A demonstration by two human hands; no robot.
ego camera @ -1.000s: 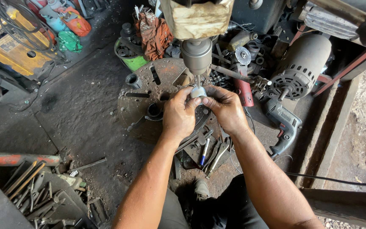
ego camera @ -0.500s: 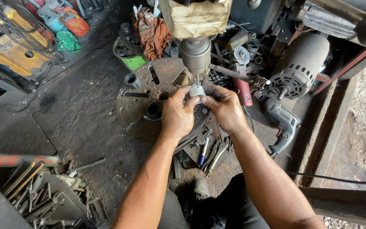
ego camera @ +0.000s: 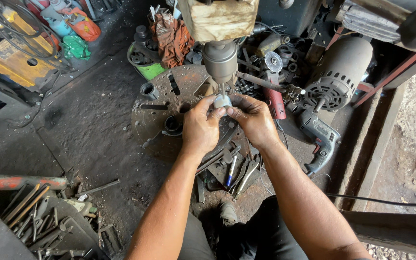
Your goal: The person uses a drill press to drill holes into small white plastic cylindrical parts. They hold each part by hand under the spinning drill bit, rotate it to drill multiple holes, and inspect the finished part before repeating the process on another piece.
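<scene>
The drill press (ego camera: 220, 58) is cut off at the top, its bit pointing straight down over the round slotted plate (ego camera: 169, 120). Both my forearms reach far — my left hand (ego camera: 201, 127) and right hand (ego camera: 253, 120) pinch a small pale cylinder (ego camera: 222, 101) upright under the bit, its lower half hidden by my fingers.

— What kind of place is this looking like?
— A grimy metal workshop: a drill press (ego camera: 220, 58) is standing over a slotted round table (ego camera: 169, 120), with an electric motor (ego camera: 335, 84), hand drill (ego camera: 318, 137) and wrenches (ego camera: 246, 173) lying around.
</scene>
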